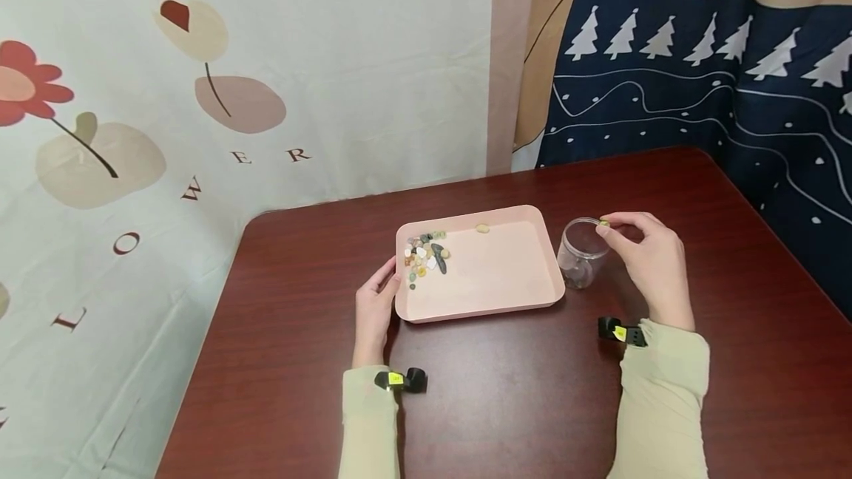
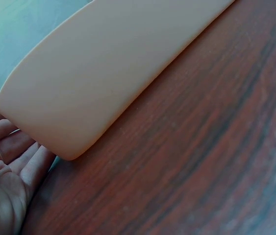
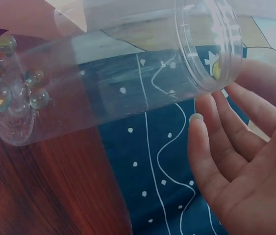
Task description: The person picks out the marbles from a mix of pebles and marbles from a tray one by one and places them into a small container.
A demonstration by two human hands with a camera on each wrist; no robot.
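One yellow-green piece [image 1: 604,223] is sitting pinched in the right hand [image 1: 654,261] I'm watching, at the jar [image 1: 574,261] top; well apart, the left hand [image 1: 374,310] is gripping the tray [image 1: 495,272].

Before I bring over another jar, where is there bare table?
Bare table lies between the sleeves, in front of the tray, and left of the left hand. Stones crowd the tray's left end; the right hand crowds the jar.
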